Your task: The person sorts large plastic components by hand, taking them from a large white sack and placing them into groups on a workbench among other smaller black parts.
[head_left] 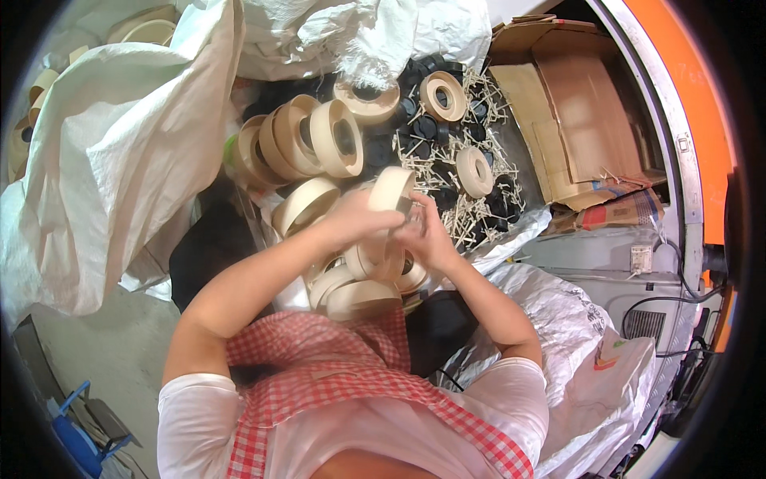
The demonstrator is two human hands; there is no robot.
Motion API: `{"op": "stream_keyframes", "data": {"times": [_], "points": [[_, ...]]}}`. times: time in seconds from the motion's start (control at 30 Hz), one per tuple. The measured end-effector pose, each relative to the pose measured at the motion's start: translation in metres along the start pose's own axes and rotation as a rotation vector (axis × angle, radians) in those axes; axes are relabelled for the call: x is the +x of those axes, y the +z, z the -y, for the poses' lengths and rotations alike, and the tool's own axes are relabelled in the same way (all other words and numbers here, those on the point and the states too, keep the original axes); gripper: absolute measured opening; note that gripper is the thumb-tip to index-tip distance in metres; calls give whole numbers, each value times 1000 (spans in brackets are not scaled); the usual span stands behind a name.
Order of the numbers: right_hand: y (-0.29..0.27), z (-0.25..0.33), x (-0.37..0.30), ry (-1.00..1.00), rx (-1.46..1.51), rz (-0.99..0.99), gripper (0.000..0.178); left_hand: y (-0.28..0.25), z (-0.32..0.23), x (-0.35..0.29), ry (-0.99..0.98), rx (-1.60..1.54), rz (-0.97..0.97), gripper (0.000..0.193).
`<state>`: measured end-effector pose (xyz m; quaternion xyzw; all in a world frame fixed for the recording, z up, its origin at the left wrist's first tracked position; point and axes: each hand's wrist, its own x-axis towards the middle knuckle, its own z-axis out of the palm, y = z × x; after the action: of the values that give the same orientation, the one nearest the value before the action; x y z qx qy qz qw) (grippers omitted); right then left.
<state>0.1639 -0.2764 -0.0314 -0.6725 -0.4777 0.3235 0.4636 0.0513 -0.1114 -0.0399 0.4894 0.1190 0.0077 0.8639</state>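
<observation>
Judging progress: a row of finished-looking beige rings (307, 140) stands on edge ahead, more lie stacked near the lap (355, 291); loose rings and black caps (427, 128) remain on the heap.
Left hand (359, 215): closed over the top of the beige ring in hand (391, 191).
Right hand (423, 239): fingers curled on that ring's lower side; possibly pressing a piece in, hard to see.
Ring: flat beige spool, round hole, held upright between both hands above the lap pile.
</observation>
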Motion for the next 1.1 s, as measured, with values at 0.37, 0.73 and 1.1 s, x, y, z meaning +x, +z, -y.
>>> {"op": "stream_keyframes", "data": {"times": [0.37,0.73,1.1], "points": [[10,-1,7,392,201,-14,68,10,-5,2,103,445,61,55],[5,35,16,741,747,-110,70,17,-18,-5,55,315,41,52],[4,12,8,88,18,-153,68,22,-6,-3,37,340,-25,42]]}}
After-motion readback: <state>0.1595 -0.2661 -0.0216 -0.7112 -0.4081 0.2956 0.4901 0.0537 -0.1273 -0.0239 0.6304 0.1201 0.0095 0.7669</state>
